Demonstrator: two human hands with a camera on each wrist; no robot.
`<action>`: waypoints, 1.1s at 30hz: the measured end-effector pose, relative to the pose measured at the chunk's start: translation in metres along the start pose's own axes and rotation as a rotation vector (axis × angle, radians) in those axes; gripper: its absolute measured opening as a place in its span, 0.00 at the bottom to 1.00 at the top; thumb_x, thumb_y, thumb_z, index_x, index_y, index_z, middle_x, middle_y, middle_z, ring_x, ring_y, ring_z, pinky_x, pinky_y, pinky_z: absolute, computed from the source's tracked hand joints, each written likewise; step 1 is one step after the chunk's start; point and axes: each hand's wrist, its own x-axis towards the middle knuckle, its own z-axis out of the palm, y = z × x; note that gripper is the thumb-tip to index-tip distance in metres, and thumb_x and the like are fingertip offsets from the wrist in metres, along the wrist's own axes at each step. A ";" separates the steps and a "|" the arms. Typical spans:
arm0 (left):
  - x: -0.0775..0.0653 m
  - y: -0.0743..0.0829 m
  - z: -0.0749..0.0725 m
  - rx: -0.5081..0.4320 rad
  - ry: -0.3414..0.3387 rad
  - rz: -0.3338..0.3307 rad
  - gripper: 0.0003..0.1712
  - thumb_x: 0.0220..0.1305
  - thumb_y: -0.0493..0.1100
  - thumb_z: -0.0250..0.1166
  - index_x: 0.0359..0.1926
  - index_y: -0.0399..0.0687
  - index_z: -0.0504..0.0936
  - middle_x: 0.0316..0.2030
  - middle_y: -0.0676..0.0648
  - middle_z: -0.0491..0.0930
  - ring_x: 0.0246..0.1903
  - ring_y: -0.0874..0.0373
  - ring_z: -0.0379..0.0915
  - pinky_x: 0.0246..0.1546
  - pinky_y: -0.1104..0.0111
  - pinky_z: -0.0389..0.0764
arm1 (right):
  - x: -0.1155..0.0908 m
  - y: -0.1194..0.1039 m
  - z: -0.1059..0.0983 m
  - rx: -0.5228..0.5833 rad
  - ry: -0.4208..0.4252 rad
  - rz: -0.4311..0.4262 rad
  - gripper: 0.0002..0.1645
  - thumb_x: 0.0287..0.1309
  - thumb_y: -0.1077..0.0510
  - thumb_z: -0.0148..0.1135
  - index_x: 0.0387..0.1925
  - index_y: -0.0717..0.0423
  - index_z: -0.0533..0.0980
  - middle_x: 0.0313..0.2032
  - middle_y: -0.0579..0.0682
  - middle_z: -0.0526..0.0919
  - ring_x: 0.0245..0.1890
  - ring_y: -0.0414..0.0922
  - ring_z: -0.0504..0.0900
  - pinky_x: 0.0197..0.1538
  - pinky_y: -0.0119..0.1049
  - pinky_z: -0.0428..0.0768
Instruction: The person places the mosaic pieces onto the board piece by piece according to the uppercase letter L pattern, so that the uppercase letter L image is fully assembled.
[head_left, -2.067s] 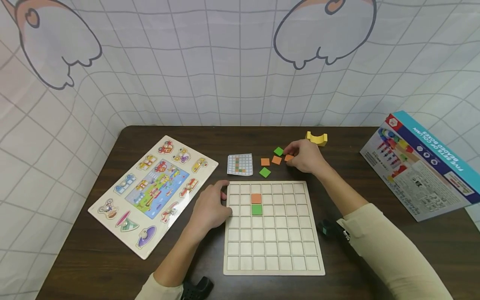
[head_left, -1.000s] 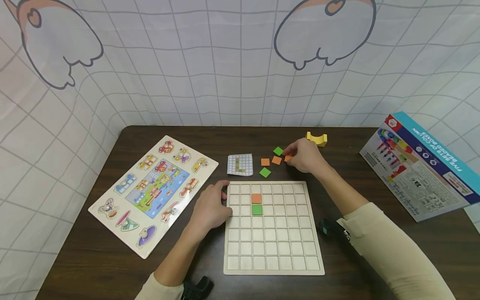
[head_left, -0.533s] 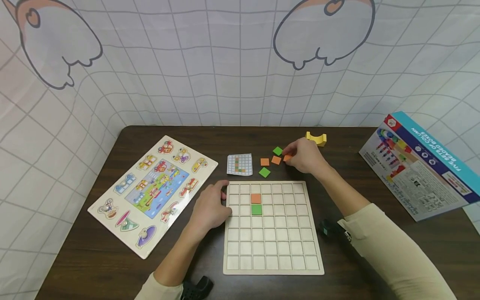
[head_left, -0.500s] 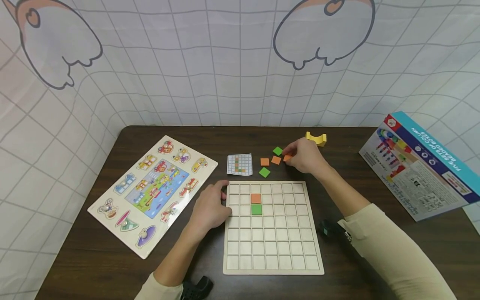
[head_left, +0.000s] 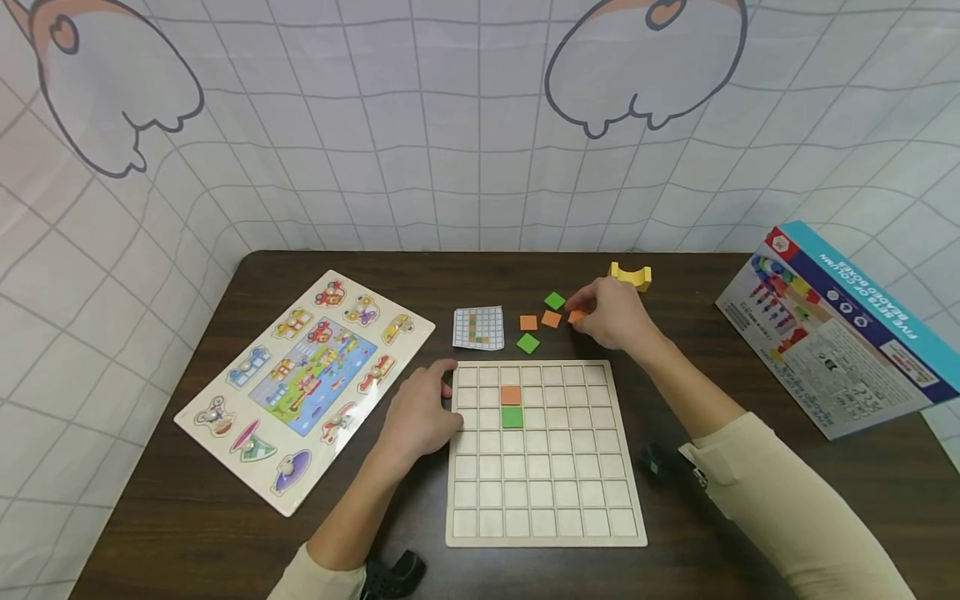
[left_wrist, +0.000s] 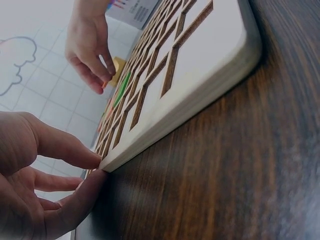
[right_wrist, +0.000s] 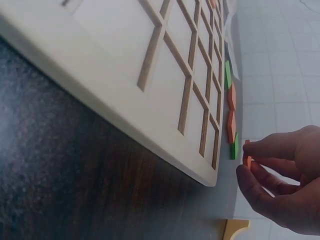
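While a picture board [head_left: 274, 423] lies at the left of the head view and a printed box [head_left: 840, 350] stands at the right, the gridded board [head_left: 557, 493] occupies the middle of the dark table [head_left: 187, 517], a seated orange tile [head_left: 510, 395] and a seated green tile [head_left: 512, 417] in adjoining cells. Beyond its far edge lie a pattern card [head_left: 491, 321] and four loose tiles [head_left: 551, 319]; the right hand [head_left: 611, 312], extended past the board just beside a yellow block [head_left: 632, 280], pinches another orange tile [head_left: 576, 317]. The left hand [head_left: 422, 414] grips the board's left edge near the far corner. Left wrist view: thumb and finger meet at the pale rim, the right hand visible beyond. Right wrist view: the board fills the foreground, apart from the right hand, whose thumb and fingertip clamp the held tile near the loose tiles
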 end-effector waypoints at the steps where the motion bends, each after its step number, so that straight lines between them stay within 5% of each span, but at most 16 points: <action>1: 0.000 0.000 0.000 0.001 0.000 0.000 0.44 0.45 0.32 0.70 0.69 0.44 0.75 0.40 0.46 0.78 0.36 0.52 0.72 0.30 0.65 0.70 | 0.000 0.000 0.000 0.000 0.000 -0.001 0.16 0.61 0.65 0.69 0.51 0.63 0.86 0.46 0.61 0.87 0.47 0.56 0.82 0.49 0.51 0.82; 33: -0.001 0.001 0.000 -0.001 -0.005 -0.003 0.44 0.46 0.32 0.68 0.70 0.45 0.75 0.40 0.46 0.78 0.36 0.51 0.73 0.30 0.64 0.69 | -0.032 -0.013 0.012 0.077 -0.006 -0.055 0.13 0.61 0.66 0.69 0.48 0.61 0.86 0.47 0.57 0.82 0.43 0.52 0.81 0.44 0.43 0.82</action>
